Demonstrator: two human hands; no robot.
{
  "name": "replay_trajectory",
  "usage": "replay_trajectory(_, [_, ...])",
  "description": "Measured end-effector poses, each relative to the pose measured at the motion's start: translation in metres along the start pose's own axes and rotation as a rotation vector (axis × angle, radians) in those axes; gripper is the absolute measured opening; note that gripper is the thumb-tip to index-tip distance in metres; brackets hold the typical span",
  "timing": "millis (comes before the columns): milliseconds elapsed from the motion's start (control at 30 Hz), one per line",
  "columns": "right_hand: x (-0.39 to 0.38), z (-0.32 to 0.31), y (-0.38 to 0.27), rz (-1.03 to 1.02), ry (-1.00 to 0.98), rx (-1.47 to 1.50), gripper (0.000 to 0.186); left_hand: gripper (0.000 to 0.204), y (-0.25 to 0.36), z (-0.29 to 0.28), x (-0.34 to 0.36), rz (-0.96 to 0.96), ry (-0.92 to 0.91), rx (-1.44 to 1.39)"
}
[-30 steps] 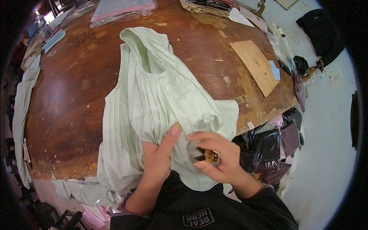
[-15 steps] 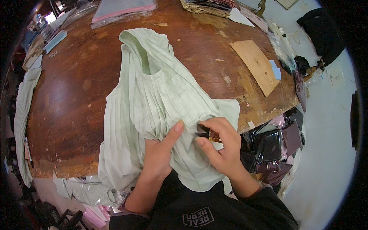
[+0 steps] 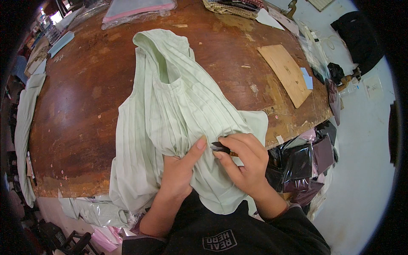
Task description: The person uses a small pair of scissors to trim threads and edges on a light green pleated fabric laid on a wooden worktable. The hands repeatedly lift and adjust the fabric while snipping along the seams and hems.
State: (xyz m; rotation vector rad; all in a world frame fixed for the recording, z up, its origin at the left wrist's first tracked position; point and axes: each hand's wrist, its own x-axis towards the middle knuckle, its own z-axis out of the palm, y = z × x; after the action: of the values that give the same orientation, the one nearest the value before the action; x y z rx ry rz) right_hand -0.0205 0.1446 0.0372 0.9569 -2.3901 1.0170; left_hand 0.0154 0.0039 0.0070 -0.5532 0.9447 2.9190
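Note:
A pale green pleated garment (image 3: pixel 140 131) lies over the near edge of the table and hangs toward my body. Its neck opening points away from me. My left hand (image 3: pixel 180 168) is closed on a gathered fold of it, thumb on top and the other fingers hidden underneath. Between thumb and fingers, my right hand (image 3: pixel 246 163) holds small thread snips (image 3: pixel 221 147) with dark blades. Their tips are close together at the cloth, just right of my left thumb. The rest of the snips is mostly hidden in my palm.
The worn brown wooden table (image 3: pixel 80 127) carries a tan board (image 3: pixel 285 74) at right, clear plastic bags (image 3: pixel 140 9) and folded checked cloth (image 3: pixel 231 9) at the far side. Dark plastic-wrapped packages (image 3: pixel 297 163) are piled below its right edge. More pale green cloth (image 3: pixel 26 127) hangs at left.
The snips' blades, spread apart before, have come together. My right hand has moved slightly left, bringing the tips nearer my left thumb. My left hand keeps its hold on the garment.

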Motion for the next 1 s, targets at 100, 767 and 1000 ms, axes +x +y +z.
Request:
replay_trajectory(100, [0.0001,0.0007,-0.0015,-0.004,0.003,-0.013,0.025,0.053,-0.0014,-0.0011,0.0004,-0.001,0.025,0.04])
replay_trajectory(767, [-0.0046,0.0007,-0.0031,0.056,0.025,0.047,0.021,0.044,-0.0045,0.0029,-0.0017,0.041,0.016,0.077])
replay_trajectory(1000, [-0.0049,0.0008,-0.003,0.075,0.027,0.071,0.02,0.044,-0.0046,0.0039,-0.0025,0.03,0.016,0.069])
